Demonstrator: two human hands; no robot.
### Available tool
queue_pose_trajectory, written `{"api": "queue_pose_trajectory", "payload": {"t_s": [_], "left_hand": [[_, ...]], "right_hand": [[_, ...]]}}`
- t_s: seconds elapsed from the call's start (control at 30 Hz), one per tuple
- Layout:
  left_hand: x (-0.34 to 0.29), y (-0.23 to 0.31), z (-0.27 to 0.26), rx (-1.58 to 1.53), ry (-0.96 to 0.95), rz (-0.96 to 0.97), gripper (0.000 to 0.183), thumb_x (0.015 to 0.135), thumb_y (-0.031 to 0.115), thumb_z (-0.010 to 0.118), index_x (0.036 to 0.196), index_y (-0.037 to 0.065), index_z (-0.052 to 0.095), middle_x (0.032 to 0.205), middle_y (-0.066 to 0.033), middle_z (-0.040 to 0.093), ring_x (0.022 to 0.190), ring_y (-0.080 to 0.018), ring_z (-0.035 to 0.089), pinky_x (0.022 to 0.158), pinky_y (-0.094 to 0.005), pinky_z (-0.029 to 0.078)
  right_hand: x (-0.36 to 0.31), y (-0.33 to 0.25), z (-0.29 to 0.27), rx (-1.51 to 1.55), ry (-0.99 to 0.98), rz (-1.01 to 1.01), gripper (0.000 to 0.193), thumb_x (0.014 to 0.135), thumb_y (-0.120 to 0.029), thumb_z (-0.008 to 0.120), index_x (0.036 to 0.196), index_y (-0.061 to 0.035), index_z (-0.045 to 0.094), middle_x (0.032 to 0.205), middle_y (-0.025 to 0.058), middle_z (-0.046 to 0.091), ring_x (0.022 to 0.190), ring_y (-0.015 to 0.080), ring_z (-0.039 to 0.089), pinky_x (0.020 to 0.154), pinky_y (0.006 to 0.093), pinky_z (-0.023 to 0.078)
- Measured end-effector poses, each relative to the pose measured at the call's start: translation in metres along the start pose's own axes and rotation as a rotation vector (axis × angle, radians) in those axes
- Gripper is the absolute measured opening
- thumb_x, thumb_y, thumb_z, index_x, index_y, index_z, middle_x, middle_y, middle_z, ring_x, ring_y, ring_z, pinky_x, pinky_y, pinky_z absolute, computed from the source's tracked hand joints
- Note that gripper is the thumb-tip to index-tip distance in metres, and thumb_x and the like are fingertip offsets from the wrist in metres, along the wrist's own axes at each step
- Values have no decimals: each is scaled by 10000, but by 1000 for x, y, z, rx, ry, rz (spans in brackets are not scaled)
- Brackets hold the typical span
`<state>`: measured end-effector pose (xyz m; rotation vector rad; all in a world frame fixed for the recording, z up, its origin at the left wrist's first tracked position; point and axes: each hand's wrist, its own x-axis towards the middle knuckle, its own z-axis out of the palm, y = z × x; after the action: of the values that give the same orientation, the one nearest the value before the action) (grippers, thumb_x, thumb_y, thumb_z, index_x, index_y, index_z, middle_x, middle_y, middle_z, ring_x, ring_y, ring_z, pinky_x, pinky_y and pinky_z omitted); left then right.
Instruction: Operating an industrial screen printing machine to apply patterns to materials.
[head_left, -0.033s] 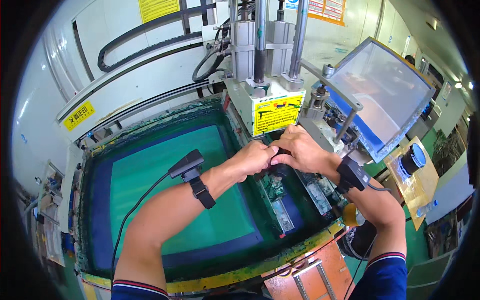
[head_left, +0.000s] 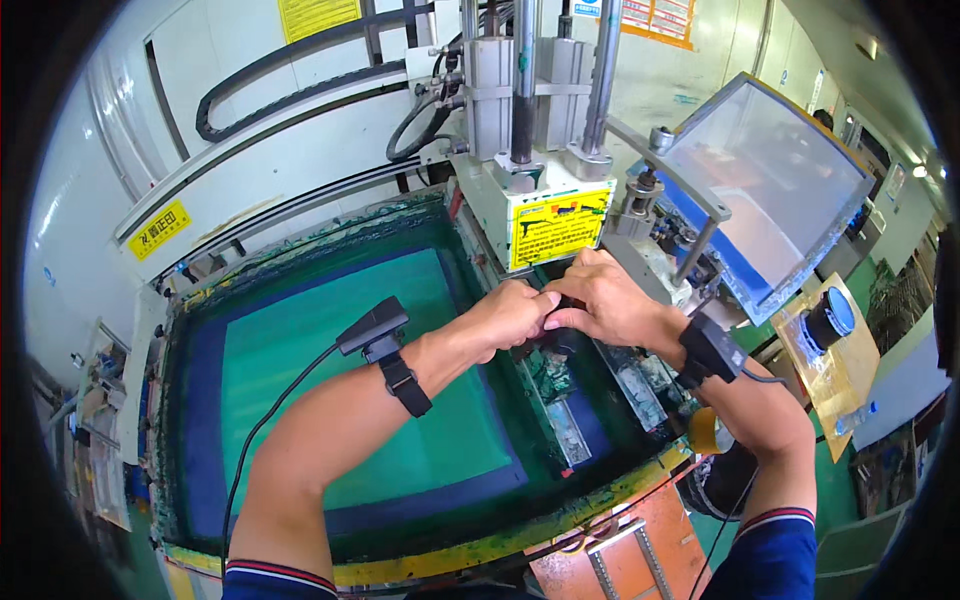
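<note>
My left hand point(head_left: 515, 315) and right hand point(head_left: 610, 305) meet beneath the white carriage block point(head_left: 492, 215) of a screen-printing machine. Both are closed, their fingers bent around a small dark part that they mostly hide. My left thumb and fingertips press close against the right hand's thumb. Two ink-stained metal bars point(head_left: 565, 430) run forward under my hands, over the dark green, inky right part of the screen. To the left, beneath my left forearm, lies the green mesh area point(head_left: 320, 310) with its blue border.
Metal cylinders and rods point(head_left: 525, 100) rise above the block, which carries a yellow label point(head_left: 560, 228). A framed screen point(head_left: 770, 170) leans at the right. Near it a dark blue round container point(head_left: 830, 318) sits on a tan board point(head_left: 850, 385). A yellow tape roll point(head_left: 706, 430) is by my right forearm.
</note>
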<state>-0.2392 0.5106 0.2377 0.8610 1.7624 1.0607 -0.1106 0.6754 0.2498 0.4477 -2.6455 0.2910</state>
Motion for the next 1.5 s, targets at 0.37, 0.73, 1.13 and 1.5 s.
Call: {"api": "queue_pose_trajectory", "payload": {"t_s": [0.37,0.73,1.13,1.5], "left_hand": [[13,-23,-19,-126,-96,171,445,1011,465,579,776,95,653,621,33,524,500,-69,435,425,-258,324],[148,-76,-211,318,776,568,312,836,278,744,1066,67,738,913,-107,745,853,-279,709,779,-409,553],[290,-146,-331,455,973,848,305,899,203,590,1139,46,693,1133,-188,700,1093,-390,636,929,-474,503],[229,-46,-207,695,854,486,374,846,248,598,1184,126,703,1209,-167,696,1141,-391,638,973,-472,507]], "right_hand": [[30,-22,-12,-12,-187,142,338,833,-321,761,1045,-60,720,835,151,648,846,375,582,799,461,436],[35,-59,-13,-131,-202,326,446,825,-304,796,1157,-22,703,852,174,671,849,373,592,781,457,472],[49,-48,15,-71,-211,252,562,868,-457,715,1245,-43,675,943,175,672,962,367,574,878,465,462],[18,-39,-9,-132,-274,488,534,858,-475,720,1227,-90,704,957,174,681,1009,368,579,909,458,466]]}}
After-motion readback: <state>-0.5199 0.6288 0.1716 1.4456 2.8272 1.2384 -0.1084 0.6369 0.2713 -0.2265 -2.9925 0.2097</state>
